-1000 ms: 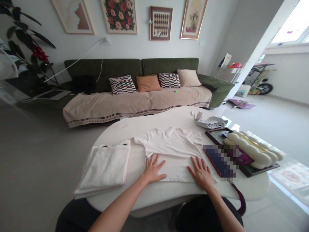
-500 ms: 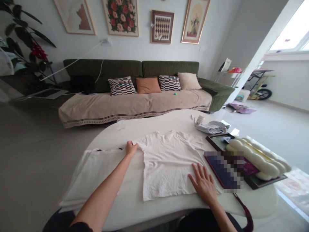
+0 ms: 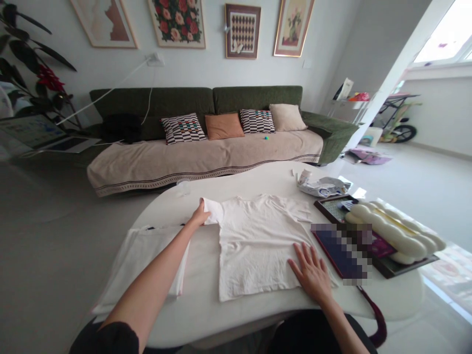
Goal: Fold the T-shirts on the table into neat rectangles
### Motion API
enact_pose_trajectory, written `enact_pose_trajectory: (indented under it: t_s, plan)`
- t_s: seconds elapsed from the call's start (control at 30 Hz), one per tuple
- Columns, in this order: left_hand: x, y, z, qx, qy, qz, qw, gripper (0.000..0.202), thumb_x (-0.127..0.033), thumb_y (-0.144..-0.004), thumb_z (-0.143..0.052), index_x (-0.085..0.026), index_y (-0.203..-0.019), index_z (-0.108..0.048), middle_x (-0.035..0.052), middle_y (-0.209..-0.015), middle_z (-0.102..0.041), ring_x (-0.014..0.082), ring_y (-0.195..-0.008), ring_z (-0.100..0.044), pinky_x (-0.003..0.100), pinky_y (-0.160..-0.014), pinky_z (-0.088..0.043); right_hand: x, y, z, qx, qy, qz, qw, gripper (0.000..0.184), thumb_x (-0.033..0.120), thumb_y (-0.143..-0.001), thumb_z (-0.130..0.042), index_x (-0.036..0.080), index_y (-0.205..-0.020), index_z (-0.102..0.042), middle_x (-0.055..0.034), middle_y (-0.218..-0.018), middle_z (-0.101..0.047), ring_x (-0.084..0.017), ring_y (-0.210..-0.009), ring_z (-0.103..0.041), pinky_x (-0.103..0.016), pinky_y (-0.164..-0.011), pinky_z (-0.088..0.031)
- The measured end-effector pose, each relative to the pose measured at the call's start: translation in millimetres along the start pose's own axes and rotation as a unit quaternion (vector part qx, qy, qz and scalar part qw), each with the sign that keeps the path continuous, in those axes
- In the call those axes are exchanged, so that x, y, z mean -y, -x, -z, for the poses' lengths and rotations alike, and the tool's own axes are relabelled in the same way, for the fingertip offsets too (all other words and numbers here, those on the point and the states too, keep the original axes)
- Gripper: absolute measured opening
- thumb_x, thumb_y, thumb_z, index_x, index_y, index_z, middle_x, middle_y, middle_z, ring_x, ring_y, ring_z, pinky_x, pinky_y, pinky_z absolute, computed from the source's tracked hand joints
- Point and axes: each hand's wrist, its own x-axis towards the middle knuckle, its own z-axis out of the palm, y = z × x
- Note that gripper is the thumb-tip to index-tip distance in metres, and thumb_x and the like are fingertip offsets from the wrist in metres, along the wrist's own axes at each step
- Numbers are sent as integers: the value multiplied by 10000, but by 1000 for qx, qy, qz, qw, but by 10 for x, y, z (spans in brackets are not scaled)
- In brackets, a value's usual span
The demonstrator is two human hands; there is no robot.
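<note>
A white T-shirt (image 3: 258,241) lies spread on the white table (image 3: 201,314), its neck side away from me. My left hand (image 3: 200,215) is closed on the end of its left sleeve, which is stretched outward and slightly lifted. My right hand (image 3: 311,273) rests flat on the shirt's lower right part, fingers spread. A folded white cloth (image 3: 136,255) with dark marks along its far edge lies at the left, partly covered by my left forearm.
Right of the shirt are a partly blurred dark blue flat item (image 3: 337,255) with a strap and a dark tray (image 3: 387,275) bearing a puffy cream object (image 3: 391,226). Behind them lies a crumpled silvery packet (image 3: 324,188). A green sofa (image 3: 177,101) stands beyond the table.
My left hand has drawn the sleeve out to the left, so more of it now shows flat. My right hand stays on the shirt. The view has shifted slightly.
</note>
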Motion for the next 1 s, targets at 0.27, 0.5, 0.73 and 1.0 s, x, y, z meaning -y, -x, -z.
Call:
enact_pose_trajectory:
  t_s: [0.27,0.5,0.73,1.0]
  plan:
    - [109,57,-50,23,-35,64,997,814,-174,-631,-626,-204,-1331,-211,52,-889,-651,170,-709,-620,215,-563,-455,857,111,611,19,-119,44,992,569,360,-866,-277,145,-1385,-185,-123,-1445,-150,-251,-1326,-90,-505,-1010,-175]
    - [65,96,14,-17,-125,51,991,711,-203,-645,-645,-121,-1255,-288,131,-996,-609,247,-874,-600,271,-679,-456,1753,603,731,228,-239,265,906,683,391,-792,-456,225,-1390,-170,-40,-1453,-87,-275,-1326,-30,-535,-1029,-115]
    - [-311,326,-415,-44,-183,-128,974,458,-261,-811,-444,-182,-1254,-360,109,-1377,-295,235,-1287,-215,359,-1026,-224,1530,569,807,192,-252,231,920,562,339,-844,-402,273,-1373,-225,-27,-1454,-93,-262,-1327,-36,-519,-1029,-152]
    - [-305,456,-1019,99,-277,-169,941,662,-659,-760,-337,-358,-1344,-260,47,-1474,-57,378,-1306,52,595,-979,-67,1424,849,480,222,-247,281,900,763,602,-727,-500,387,-1363,-137,-35,-1446,9,-396,-1283,21,-659,-955,-118]
